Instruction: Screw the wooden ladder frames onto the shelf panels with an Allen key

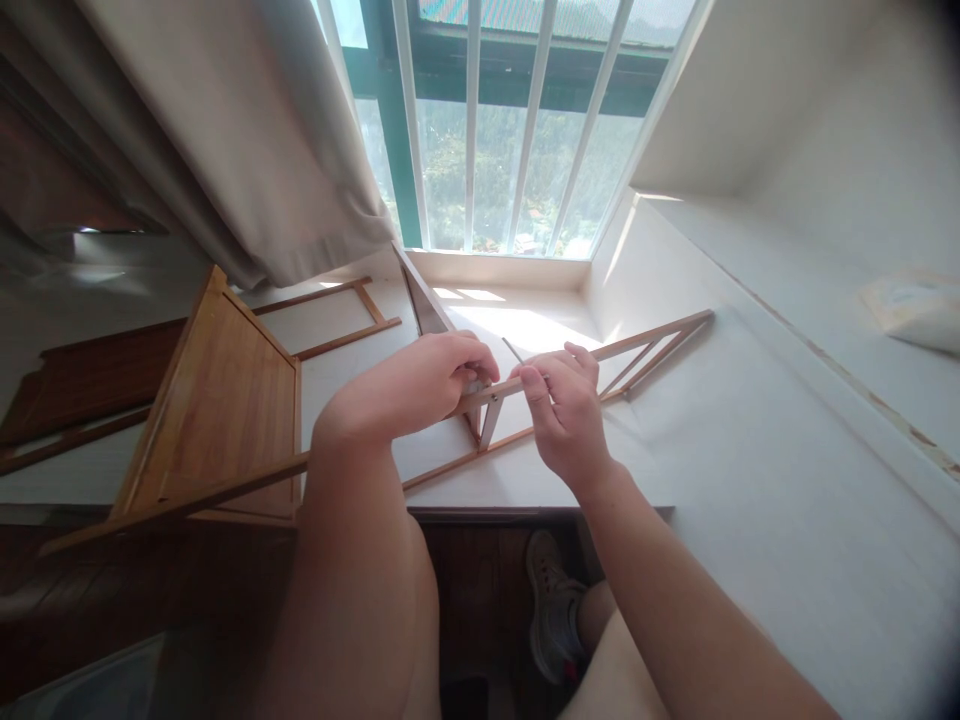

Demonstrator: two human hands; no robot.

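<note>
A long wooden ladder-like frame (645, 345) lies slanted across the white window ledge (525, 325). My left hand (420, 385) is closed around its upper rail near a cross piece with a small metal fitting. Just to the right, my right hand (562, 405) pinches a thin metal tool (514, 350), perhaps a hex key, whose tip points up from the rail. Both hands meet at the same joint of the frame.
A wooden shelf panel (217, 400) leans at the left, with another wooden frame (337, 320) and a dark board (90, 375) behind it. A curtain (247, 130) hangs over the barred window (510, 130). My shoe (551, 600) rests on the dark floor below.
</note>
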